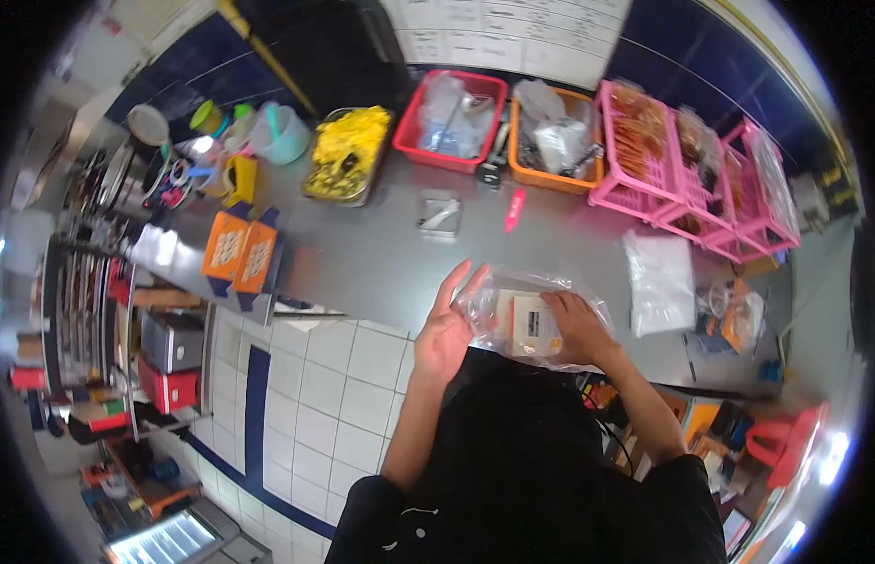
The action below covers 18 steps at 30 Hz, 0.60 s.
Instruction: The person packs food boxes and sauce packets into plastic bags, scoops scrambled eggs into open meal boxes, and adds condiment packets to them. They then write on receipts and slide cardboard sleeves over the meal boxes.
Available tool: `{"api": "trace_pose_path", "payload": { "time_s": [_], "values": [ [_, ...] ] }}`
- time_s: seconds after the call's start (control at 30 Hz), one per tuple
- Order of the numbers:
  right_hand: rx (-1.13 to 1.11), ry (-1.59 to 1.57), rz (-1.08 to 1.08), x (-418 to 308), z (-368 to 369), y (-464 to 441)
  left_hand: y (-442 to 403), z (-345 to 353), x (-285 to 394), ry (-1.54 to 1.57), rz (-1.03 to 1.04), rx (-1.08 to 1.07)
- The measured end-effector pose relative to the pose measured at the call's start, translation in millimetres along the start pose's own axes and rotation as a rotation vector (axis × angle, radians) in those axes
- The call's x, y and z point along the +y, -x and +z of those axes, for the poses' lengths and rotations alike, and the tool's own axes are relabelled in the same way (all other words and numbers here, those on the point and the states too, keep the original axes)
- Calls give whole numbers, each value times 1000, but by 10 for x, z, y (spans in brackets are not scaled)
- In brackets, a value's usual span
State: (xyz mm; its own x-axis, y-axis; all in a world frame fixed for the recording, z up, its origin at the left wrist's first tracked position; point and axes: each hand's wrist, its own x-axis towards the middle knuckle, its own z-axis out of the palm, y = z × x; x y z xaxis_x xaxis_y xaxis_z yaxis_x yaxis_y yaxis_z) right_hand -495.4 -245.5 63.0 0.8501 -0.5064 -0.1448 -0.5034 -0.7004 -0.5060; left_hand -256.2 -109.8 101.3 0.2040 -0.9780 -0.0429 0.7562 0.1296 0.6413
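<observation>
A cream-coloured small box (531, 327) with an orange edge and a printed label sits inside a clear plastic bag (552, 283) at the front edge of the metal counter. My right hand (580, 329) grips the box at its right side, fingers over its top. On the left, my left hand (444, 331) is open, its fingers stretched and apart, against the bag's left edge; part of the film overlaps the fingertips. To the right of the bag lies a stack of clear plastic bags (660, 284).
Orange boxes (240, 252) stand on the counter's left. Along the back are a tray of yellow food (348, 155), a red basket (450, 165), an orange basket (554, 180) and pink baskets (635, 195). A pink tag (515, 210) and a small scale (440, 214) lie mid-counter.
</observation>
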Motion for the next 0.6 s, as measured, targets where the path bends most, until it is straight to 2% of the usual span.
{"api": "trace_pose_path", "payload": {
  "time_s": [0.13,0.4,0.47,0.53,0.6],
  "values": [
    [52,122,72,32,112,-41,-12,39,21,-105,-79,-134],
    [13,57,181,-50,186,-86,-86,130,61,-197,-173,-141],
    [212,513,23,-13,264,29,-82,170,37,-217,-196,-116],
    [167,386,49,-170,-29,207,-92,193,36,-266,-151,-59],
    [214,508,130,-148,-173,438,-78,176,37,-285,-191,-80]
  ]
}}
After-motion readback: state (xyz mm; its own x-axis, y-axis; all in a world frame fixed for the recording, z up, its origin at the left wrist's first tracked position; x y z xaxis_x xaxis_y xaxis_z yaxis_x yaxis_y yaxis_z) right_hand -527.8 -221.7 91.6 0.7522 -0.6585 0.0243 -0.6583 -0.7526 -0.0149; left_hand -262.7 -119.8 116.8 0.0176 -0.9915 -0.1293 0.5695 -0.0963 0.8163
